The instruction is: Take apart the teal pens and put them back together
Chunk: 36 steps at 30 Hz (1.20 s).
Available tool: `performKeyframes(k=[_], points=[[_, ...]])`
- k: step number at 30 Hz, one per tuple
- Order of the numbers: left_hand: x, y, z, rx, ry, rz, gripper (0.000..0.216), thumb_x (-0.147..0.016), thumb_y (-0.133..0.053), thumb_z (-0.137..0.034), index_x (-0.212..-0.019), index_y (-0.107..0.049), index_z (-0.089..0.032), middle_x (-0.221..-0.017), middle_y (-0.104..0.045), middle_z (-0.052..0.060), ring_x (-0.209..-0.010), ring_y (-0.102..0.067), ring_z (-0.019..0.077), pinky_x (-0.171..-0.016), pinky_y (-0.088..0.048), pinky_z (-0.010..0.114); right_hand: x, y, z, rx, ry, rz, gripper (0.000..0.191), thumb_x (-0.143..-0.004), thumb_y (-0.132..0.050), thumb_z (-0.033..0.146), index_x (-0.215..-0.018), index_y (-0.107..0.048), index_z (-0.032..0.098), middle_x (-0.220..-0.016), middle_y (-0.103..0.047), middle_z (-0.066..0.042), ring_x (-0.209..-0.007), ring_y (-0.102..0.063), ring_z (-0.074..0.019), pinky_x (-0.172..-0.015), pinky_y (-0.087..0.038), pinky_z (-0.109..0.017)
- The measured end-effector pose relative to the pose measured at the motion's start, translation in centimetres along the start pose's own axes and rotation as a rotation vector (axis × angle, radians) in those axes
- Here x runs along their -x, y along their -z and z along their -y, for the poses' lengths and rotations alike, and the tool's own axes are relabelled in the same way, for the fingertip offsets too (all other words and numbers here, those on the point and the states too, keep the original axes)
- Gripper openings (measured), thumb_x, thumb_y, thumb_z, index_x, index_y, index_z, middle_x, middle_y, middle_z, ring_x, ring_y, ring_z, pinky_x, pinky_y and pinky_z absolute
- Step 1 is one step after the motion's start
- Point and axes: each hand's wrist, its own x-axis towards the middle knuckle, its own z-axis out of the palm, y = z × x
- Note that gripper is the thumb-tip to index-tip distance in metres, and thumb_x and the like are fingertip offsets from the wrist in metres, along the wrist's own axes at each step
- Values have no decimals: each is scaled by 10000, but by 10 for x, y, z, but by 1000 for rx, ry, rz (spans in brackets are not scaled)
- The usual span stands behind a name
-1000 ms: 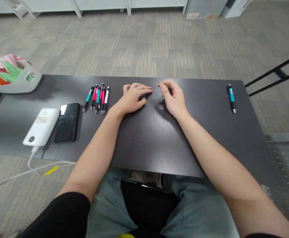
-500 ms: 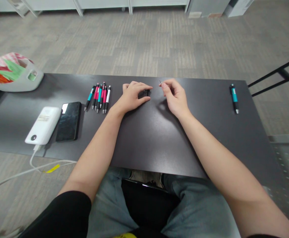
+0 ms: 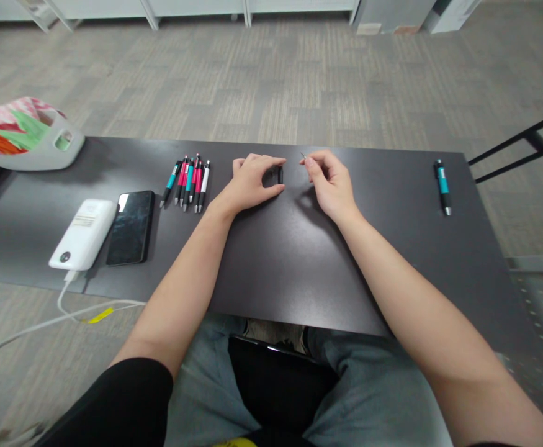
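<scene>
My left hand (image 3: pixel 255 180) rests over the dark table (image 3: pixel 271 267), its thumb and forefinger curved around a short black cylindrical piece (image 3: pixel 280 175) that looks like a pen's grip section. The piece spans the gap between the two fingertips. To the right, my right hand (image 3: pixel 329 180) is closed in a pinch, with a small thin metallic piece (image 3: pixel 303 155) sticking out past the fingertips. Its exact kind is too small to tell. The remaining fingers of my right hand are curled.
Several pens (image 3: pixel 192 183) in teal, red and white lie left of my left hand. A teal pen (image 3: pixel 443 187) lies far right. On the left are a black phone (image 3: pixel 130 228), a white power bank (image 3: pixel 83 234) with a cable, and a white basket (image 3: pixel 69 143).
My left thumb and forefinger have shifted slightly around the black piece, which now shows more plainly between them. My right hand keeps its pinch almost unmoved.
</scene>
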Motion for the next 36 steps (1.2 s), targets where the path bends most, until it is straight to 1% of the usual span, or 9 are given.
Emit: performKeyframes(k=[3,8,12,16,21,25,28,31,36], points=[[0,2,-6,40,-3,-36,517,-1029,-934,-393,-1536,-841,-358,-1612,-865,94,-1529,-730,408,-1314,-459,586,1,-1,3,-10,-9,0,633,-1114,-787,932,-1035,-764,305,-875,-606,-4,-893,-595,-245,-900,-564,-415],[-7,0,-22,216,-59,-152,305,-1118,-899,-446,-1393,-837,-331,-1377,-905,85,-1305,-832,320,-1223,-594,495,0,-2,9,-13,-39,22,627,-1073,-852,917,-991,-739,305,-847,-615,5,-864,-583,-238,-883,-579,-403],[-10,-4,-30,329,-106,-188,204,-1170,-860,-503,-1242,-846,-312,-1248,-912,73,-1192,-840,284,-1150,-653,478,0,-1,13,-9,-29,97,598,-1073,-878,869,-961,-709,307,-823,-583,5,-928,-640,-259,-890,-583,-399],[-11,-6,-30,357,-107,-221,261,-1204,-836,-529,-1105,-822,-288,-1164,-907,66,-1133,-833,271,-1135,-665,475,1,-1,17,-10,-22,149,624,-1065,-873,882,-911,-690,305,-807,-581,-5,-976,-670,-280,-913,-593,-413],[-16,-8,-21,391,-15,-359,331,-1241,-801,-607,-1161,-804,-286,-1193,-908,74,-1143,-855,253,-1091,-684,415,0,-1,15,-7,-23,94,661,-1082,-813,945,-941,-721,306,-811,-582,-2,-925,-646,-263,-911,-593,-419],[-18,-7,-15,389,27,-461,351,-1246,-783,-641,-1229,-811,-291,-1204,-917,73,-1125,-870,244,-1025,-689,381,-3,0,8,-30,-45,-13,651,-1118,-761,955,-1011,-720,314,-815,-554,12,-840,-592,-236,-869,-584,-405],[-13,-4,-17,269,5,-403,243,-1211,-834,-532,-1187,-857,-291,-1172,-939,59,-1107,-870,268,-1063,-679,427,-6,1,1,-35,-32,-50,647,-1148,-710,956,-1054,-717,316,-833,-533,13,-831,-600,-230,-844,-579,-394],[-8,-3,-23,123,-31,-285,63,-1152,-848,-338,-1133,-896,-302,-1180,-957,38,-1116,-875,292,-1193,-615,519,-6,2,-6,-36,-3,-24,647,-1151,-705,958,-1074,-728,316,-838,-531,10,-839,-616,-232,-841,-580,-396],[-4,-7,-31,-16,-10,-168,132,-1140,-805,-253,-1173,-901,-336,-1308,-966,25,-1297,-844,331,-1325,-465,606,-5,1,-12,-69,36,-17,673,-1125,-731,983,-1077,-747,312,-829,-542,14,-839,-624,-228,-853,-600,-391]])
